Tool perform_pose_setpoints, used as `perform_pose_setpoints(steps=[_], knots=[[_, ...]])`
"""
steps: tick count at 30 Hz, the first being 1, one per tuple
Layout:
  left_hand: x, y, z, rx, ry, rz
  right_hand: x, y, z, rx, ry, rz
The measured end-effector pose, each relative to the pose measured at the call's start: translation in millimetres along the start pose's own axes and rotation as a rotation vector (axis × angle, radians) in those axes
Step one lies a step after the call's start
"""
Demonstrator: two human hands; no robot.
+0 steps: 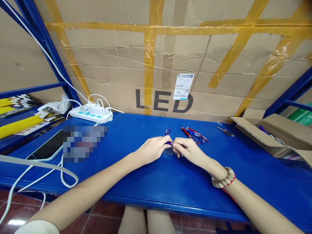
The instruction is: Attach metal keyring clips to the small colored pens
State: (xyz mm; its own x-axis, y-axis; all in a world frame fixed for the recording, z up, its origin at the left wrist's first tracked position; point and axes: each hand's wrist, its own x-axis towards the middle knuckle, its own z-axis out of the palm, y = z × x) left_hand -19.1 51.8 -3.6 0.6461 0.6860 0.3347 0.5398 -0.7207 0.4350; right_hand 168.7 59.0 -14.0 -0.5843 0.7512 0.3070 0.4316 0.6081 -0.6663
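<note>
Both hands meet over the middle of the blue table [151, 182]. My left hand [152, 150] is closed around a small purple pen-like item [168, 143], of which only a short end shows. My right hand [188, 150] pinches at the same item's tip, fingers pressed together; a beaded bracelet [223, 178] sits on that wrist. Just beyond the hands lie a small purple carabiner clip [167, 131] and a little pile of red and blue pens with clips [193, 134].
A phone [47, 148] and white cables lie at the left, with a white power strip [91, 112] behind. An open cardboard box [275, 136] stands at the right. A dark metal tool [225, 131] lies near it. A taped cardboard wall marked LED [163, 100] closes the back.
</note>
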Motion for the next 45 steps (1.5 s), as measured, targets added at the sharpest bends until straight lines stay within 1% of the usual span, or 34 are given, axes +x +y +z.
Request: perform_pose_setpoints(steps=[4, 9, 15, 18, 22, 23, 25, 27, 28, 32, 36, 38, 41, 43, 45], knots=[[0.4, 1.7, -2.1, 0.026, 0.013, -0.007, 1.4, 2.8, 0.6, 0.026, 0.019, 0.002], [0.0, 0.6, -1.7, 0.016, 0.006, -0.039, 1.8, 6.2, -1.5, -0.076, 0.039, -0.015], [0.9, -3.0, -0.6, -0.044, -0.022, -0.055, 1.5, 4.6, -3.9, -0.176, 0.023, -0.02], [2.4, -6.0, 1.1, -0.104, 0.027, -0.124, 2.3, 5.7, -4.7, -0.262, 0.073, -0.005], [5.0, -10.3, 0.0, -0.159, 0.143, -0.266, 5.1, 15.0, -3.9, -0.401, 0.239, 0.063], [5.8, -11.2, -0.9, -0.177, 0.181, -0.288, 6.0, 18.6, -2.9, -0.44, 0.258, 0.071], [7.6, -12.7, -2.4, -0.238, 0.266, -0.315, 8.0, 26.2, 0.3, -0.517, 0.241, 0.067], [9.6, -13.9, -2.6, -0.349, 0.331, -0.356, 9.9, 32.5, 4.5, -0.567, 0.164, 0.075], [10.6, -14.4, -2.3, -0.419, 0.341, -0.391, 10.6, 34.6, 6.7, -0.584, 0.13, 0.091], [13.5, -15.3, 0.3, -0.697, 0.3, -0.564, 12.4, 35.8, 13.1, -0.632, 0.054, 0.125], [14.4, -12.8, 1.0, -0.84, 0.263, -0.678, 13.0, 32.1, 14.6, -0.652, 0.047, 0.115], [14.6, -11.5, 1.4, -0.884, 0.259, -0.681, 13.3, 30.8, 14.4, -0.66, 0.051, 0.122], [14.6, -11.1, 3.1, -0.927, 0.268, -0.608, 14.1, 28.7, 12.9, -0.658, 0.065, 0.101], [14.3, -11.3, 4.4, -0.939, 0.255, -0.558, 14.8, 26.8, 11.2, -0.659, 0.087, 0.077], [13.8, -11.2, 5.2, -0.939, 0.234, -0.537, 15.3, 25.1, 9.5, -0.673, 0.116, 0.067]])
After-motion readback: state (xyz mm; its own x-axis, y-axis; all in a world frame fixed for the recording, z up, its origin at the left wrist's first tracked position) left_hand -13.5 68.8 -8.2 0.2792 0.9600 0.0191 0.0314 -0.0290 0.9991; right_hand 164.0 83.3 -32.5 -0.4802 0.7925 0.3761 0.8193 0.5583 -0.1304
